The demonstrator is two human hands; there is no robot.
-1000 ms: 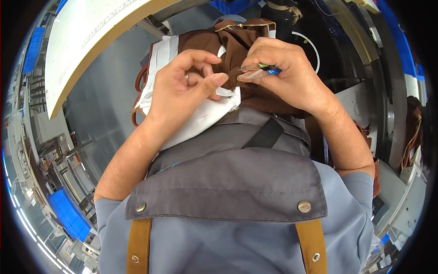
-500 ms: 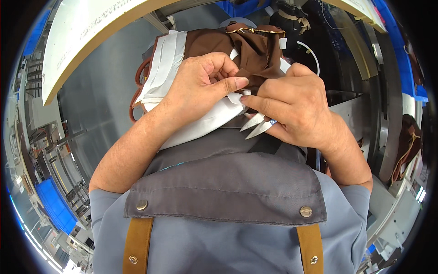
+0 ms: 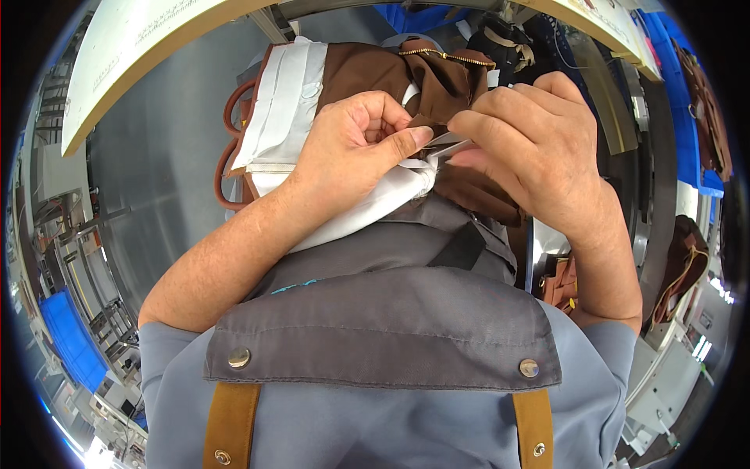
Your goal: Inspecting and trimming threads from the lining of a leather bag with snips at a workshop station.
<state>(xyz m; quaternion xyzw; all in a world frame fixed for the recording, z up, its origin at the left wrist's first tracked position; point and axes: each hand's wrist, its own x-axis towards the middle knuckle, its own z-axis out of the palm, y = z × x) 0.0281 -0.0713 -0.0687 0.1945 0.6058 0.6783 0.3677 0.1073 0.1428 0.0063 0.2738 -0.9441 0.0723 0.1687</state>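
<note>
— Pinching is seen: white lining [image 3: 344, 219] of the brown bag [image 3: 367, 70] is clamped between left hand [image 3: 351, 156] fingers

— Soft, light; best gripped beside right hand [image 3: 531, 156], closed on a small metal tool [image 3: 449, 148]

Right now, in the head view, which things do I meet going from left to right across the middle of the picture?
Grey metal table → reddish-brown bag handles → white lining fabric → left hand → small metal tool pinched between the hands → right hand → brown bag at the right edge.
</note>
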